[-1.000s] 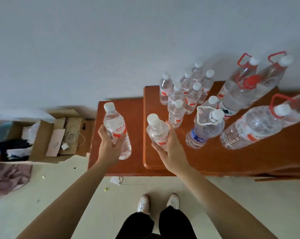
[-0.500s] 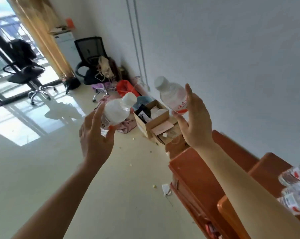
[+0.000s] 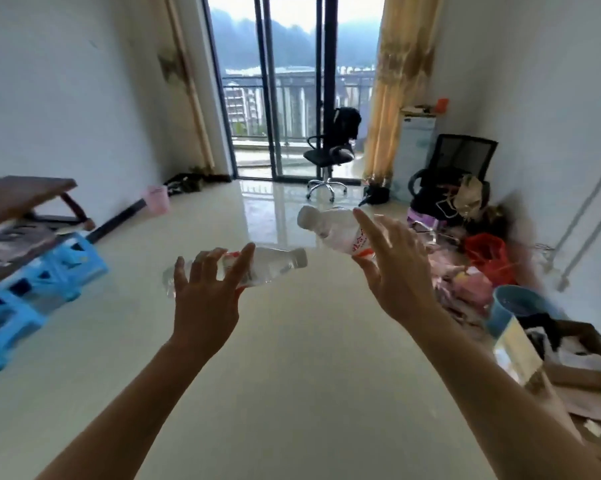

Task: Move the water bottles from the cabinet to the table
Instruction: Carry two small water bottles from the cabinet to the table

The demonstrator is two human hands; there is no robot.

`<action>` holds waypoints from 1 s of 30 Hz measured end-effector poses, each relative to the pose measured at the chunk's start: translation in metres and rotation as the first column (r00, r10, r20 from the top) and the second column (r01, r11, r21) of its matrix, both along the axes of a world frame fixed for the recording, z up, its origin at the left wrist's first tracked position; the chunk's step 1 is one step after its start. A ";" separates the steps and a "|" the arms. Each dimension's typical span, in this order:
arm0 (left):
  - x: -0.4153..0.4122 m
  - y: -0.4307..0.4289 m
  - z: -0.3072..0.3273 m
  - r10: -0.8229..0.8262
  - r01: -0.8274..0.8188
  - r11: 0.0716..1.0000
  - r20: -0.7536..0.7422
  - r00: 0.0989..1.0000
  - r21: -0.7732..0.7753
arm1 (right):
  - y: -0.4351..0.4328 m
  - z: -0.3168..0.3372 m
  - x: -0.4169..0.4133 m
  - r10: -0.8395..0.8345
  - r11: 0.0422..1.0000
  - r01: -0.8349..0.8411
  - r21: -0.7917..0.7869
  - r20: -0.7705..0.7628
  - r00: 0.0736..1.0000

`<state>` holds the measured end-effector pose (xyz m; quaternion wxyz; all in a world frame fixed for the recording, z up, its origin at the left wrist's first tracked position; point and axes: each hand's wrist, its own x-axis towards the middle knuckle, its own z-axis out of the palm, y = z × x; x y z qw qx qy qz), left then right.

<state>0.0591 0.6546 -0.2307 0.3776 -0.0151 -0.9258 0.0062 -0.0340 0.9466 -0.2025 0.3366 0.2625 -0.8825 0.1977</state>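
View has swung off the orange cabinet and the wall since half a second ago and now faces down the room. Both bottles are tipped over instead of cap-up.

Left hand (image 3: 205, 299): fingers curled round a clear plastic water bottle with a white cap (image 3: 275, 265). It lies roughly level in the air, cap pointing right.

Right hand (image 3: 396, 271): fingers wrapped round the red-labelled body of a second clear plastic bottle (image 3: 337, 233). Its white cap points up and left. The bottles are near each other, not touching, both over bare glossy floor.

Left edge: a light blue plastic crate (image 3: 32, 289), with a dark wooden tabletop (image 3: 22, 192) behind it.

Right edge: an open cardboard box (image 3: 586, 358), a blue round bucket (image 3: 513, 306) and a red bag (image 3: 486, 251) in a clutter pile.

Further back: a pink bin (image 3: 157, 199), a black mesh-back chair (image 3: 461, 161) and a black swivel office chair (image 3: 330, 154) at the glass balcony door (image 3: 292, 81).
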 end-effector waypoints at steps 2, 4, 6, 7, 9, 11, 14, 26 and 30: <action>0.018 -0.073 -0.002 0.109 -0.109 0.994 0.015 0.994 0.018 | -0.087 0.000 -0.014 0.094 0.994 -0.093 0.049 -0.021 0.995; 0.039 -0.143 -0.006 0.248 -0.250 0.966 0.034 0.968 0.066 | -0.173 -0.003 -0.024 0.191 0.979 -0.186 0.079 -0.058 0.980; 0.052 -0.179 -0.011 0.305 -0.307 0.948 0.038 0.952 0.085 | -0.220 -0.005 -0.029 0.232 0.970 -0.225 0.088 -0.076 0.970; 0.062 -0.214 -0.016 0.377 -0.380 0.919 0.052 0.925 0.103 | -0.265 -0.009 -0.035 0.293 0.954 -0.285 0.093 -0.087 0.952; 0.075 -0.266 -0.027 0.454 -0.456 0.884 0.046 0.890 0.107 | -0.334 -0.015 -0.042 0.379 0.921 -0.368 0.130 -0.068 0.923; 0.088 -0.311 -0.040 0.515 -0.515 0.847 0.036 0.856 0.132 | -0.396 -0.023 -0.050 0.440 0.893 -0.428 0.137 -0.071 0.895; 0.096 -0.375 -0.050 0.600 -0.598 0.792 0.028 0.800 0.123 | -0.488 -0.034 -0.070 0.529 0.843 -0.517 0.146 -0.062 0.846; 0.032 -0.669 0.004 0.833 -0.828 0.553 -0.046 0.551 0.088 | -0.871 -0.017 -0.183 0.761 0.645 -0.746 0.168 -0.053 0.646; 0.044 -0.743 -0.006 0.887 -0.876 0.460 -0.041 0.459 0.143 | -0.983 -0.013 -0.186 0.814 0.576 -0.793 0.197 -0.047 0.580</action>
